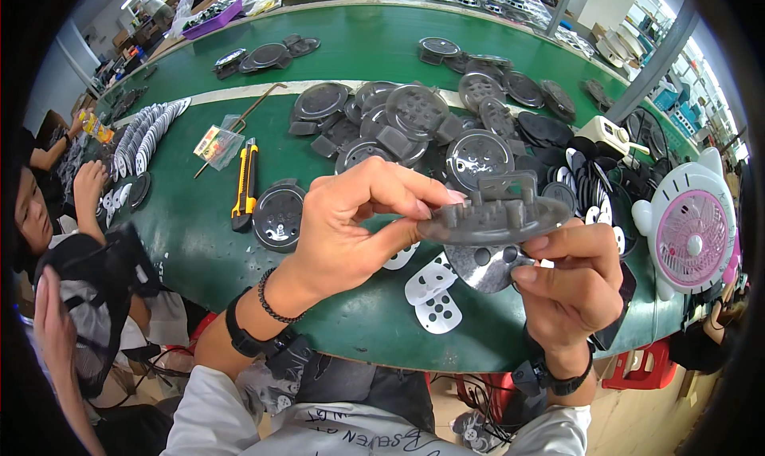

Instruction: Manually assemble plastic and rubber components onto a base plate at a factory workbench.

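Hands meet above the near edge of the green desk. At far left a co-worker sits beside the desk, apart from them. Next come rows of white discs, then a yellow knife lying lengthwise away from the person, with a dark round cover just beside it.

The left hand comes up from the lower edge, wrist bent, a black band and a bead bracelet on it. Its fingers curl over, and thumb and fingertips pinch the left rim of a grey disc: a clenched grip on the part.

The disc is held in the air over the desk's near edge, nearly edge-on, its long axis running left to right, its ribbed face with small upright posts turned upward.

The right hand rises from below, wearing a watch, fingers folded under the disc's right side, grasping it from beneath.

Under the hands lie white pieces with holes. A pile of grey covers crowds the desk behind. At right stands a white fan with a pink grille. Bare green cloth shows to the left of the hands.
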Motion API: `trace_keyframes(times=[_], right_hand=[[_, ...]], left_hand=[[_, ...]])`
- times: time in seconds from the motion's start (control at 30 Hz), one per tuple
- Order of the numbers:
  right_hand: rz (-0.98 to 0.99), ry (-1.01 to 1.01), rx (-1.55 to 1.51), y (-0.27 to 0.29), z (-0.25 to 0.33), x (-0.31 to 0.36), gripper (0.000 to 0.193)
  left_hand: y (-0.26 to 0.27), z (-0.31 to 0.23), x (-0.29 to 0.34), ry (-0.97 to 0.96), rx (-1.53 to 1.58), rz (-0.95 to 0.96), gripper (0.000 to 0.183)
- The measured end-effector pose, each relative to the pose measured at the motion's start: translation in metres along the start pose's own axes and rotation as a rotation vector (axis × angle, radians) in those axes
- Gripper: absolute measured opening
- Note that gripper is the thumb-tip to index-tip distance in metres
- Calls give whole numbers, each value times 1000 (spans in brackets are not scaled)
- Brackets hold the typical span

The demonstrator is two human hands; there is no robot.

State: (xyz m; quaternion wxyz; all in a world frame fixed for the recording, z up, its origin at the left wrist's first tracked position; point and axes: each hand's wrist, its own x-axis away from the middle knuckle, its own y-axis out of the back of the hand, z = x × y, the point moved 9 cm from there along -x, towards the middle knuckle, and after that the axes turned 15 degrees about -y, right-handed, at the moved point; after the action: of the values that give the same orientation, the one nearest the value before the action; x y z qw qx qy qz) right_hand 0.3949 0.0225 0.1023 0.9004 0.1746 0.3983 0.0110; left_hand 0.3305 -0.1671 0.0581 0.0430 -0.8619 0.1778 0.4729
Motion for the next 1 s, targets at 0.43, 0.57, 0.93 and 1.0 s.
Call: trace_keyframes(times=[0.43, 0.57, 0.93, 1.0], right_hand=[[-152, -254, -7, 4, -21, 0, 24], [-183, -347, 17, 7, -30, 2, 25], [-265, -226, 254, 12, -22, -2, 32], [-239, -191, 273, 11, -20, -4, 31]], left_hand=[[-9, -3, 4, 164, -85, -66, 34], [-8, 11, 9, 276, 10, -138, 30], [-13, 22, 13, 379, 135, -157, 28], [-13, 23, 13, 388, 142, -166, 28]])
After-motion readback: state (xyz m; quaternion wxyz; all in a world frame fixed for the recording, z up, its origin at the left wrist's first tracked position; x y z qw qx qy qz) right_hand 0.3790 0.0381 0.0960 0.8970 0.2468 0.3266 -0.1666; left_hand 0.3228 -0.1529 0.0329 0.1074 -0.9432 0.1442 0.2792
